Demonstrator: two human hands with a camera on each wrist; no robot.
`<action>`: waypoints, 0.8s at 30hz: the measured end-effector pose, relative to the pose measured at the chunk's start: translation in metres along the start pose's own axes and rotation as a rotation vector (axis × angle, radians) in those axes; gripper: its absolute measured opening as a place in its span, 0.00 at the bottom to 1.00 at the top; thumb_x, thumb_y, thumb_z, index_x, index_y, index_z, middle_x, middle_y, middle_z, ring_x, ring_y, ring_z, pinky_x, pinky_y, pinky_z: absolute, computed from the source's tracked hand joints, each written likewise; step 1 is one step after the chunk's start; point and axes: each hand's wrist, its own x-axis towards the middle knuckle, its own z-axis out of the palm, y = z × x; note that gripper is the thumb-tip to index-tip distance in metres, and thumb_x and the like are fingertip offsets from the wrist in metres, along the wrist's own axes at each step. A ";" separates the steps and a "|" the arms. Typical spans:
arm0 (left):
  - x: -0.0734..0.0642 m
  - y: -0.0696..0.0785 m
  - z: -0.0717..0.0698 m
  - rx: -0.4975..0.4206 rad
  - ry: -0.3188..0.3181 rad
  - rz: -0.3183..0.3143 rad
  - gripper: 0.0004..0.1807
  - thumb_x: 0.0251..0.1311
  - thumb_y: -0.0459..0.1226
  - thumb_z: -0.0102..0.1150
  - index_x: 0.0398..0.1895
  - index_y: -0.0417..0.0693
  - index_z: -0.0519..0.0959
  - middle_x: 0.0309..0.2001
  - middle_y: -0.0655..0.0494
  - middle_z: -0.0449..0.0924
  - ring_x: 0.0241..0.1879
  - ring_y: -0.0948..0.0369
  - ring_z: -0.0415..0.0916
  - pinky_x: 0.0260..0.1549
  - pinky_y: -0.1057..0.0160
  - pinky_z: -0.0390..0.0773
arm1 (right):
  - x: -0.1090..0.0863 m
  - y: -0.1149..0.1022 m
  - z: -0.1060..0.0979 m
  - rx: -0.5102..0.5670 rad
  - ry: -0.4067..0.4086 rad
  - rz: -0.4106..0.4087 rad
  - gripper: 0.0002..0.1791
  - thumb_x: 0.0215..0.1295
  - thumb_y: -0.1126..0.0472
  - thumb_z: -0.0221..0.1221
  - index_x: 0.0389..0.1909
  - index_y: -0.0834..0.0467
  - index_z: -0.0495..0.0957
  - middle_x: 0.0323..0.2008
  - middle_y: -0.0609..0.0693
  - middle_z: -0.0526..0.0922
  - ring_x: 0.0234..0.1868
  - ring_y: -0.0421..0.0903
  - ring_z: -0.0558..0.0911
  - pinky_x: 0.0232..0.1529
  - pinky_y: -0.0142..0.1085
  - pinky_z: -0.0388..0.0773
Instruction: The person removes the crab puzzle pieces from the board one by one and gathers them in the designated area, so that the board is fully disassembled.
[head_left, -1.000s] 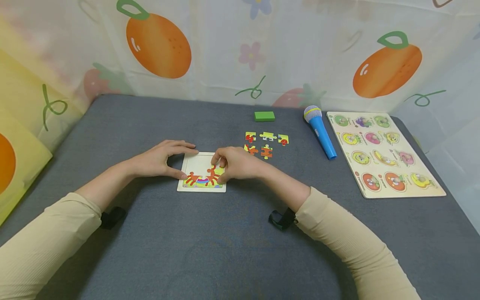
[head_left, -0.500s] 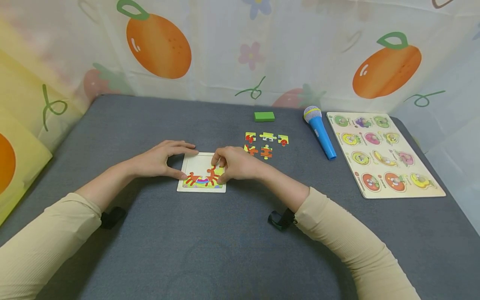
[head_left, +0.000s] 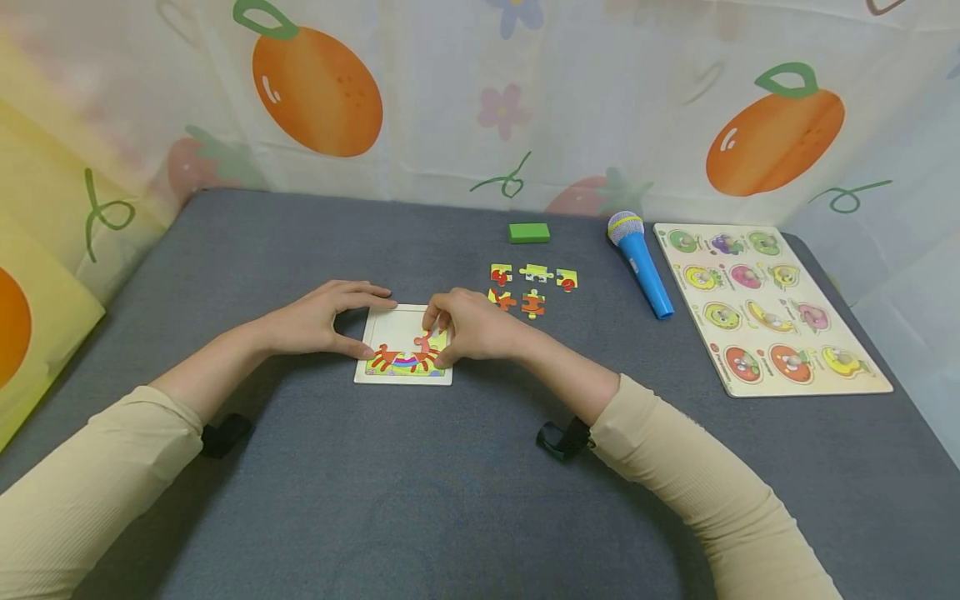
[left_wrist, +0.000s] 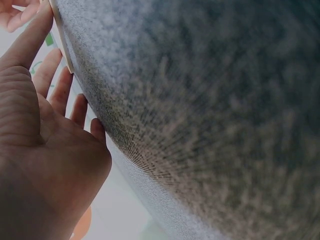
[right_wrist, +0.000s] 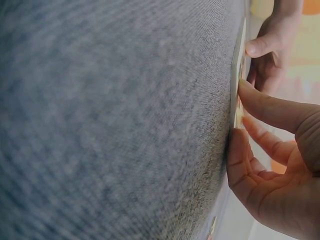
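Note:
A small wooden jigsaw board (head_left: 401, 379) with a pale rim lies on the table; red, yellow and rainbow pieces fill its lower part, and its bare upper part shows. My left hand (head_left: 318, 321) spans the board's left side, thumb at the lower left and fingertips at the top edge. Over the right side, my right hand (head_left: 480, 327) pinches a yellow-and-red puzzle piece (head_left: 437, 340) between thumb and forefinger, partly hidden by the hand. In the right wrist view, the right thumb (right_wrist: 270, 105) touches the board's face, while curled fingers lie by its edge.
Several loose puzzle pieces (head_left: 534, 303) lie right of the board, one partly behind the right hand. Beyond them is a green block (head_left: 528, 233). A blue toy microphone (head_left: 643, 271) and a large fruit puzzle board (head_left: 772, 312) lie to the right. A printed curtain (head_left: 442, 100) hangs behind.
My right hand has risen very slightly, and the piece at its fingertips has shifted a little. The left hand, board and loose pieces look unchanged.

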 end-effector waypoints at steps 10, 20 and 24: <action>0.000 0.000 0.000 -0.003 0.002 0.004 0.38 0.53 0.49 0.73 0.68 0.53 0.72 0.73 0.46 0.64 0.75 0.40 0.50 0.68 0.32 0.51 | 0.000 0.000 0.001 0.041 -0.013 0.004 0.25 0.48 0.63 0.75 0.47 0.57 0.75 0.43 0.53 0.81 0.36 0.45 0.77 0.36 0.30 0.72; 0.001 -0.002 0.000 -0.005 -0.005 -0.014 0.39 0.52 0.50 0.73 0.68 0.53 0.72 0.74 0.48 0.62 0.76 0.41 0.49 0.69 0.32 0.50 | 0.000 -0.002 0.000 0.068 -0.015 0.014 0.25 0.49 0.64 0.74 0.47 0.56 0.74 0.40 0.51 0.82 0.32 0.44 0.77 0.33 0.29 0.71; 0.001 -0.002 0.000 0.000 -0.006 -0.015 0.39 0.53 0.51 0.72 0.69 0.54 0.71 0.74 0.48 0.62 0.76 0.41 0.48 0.69 0.33 0.50 | 0.001 -0.001 0.001 0.081 -0.006 0.011 0.17 0.55 0.65 0.70 0.45 0.57 0.77 0.36 0.50 0.81 0.31 0.42 0.75 0.32 0.28 0.69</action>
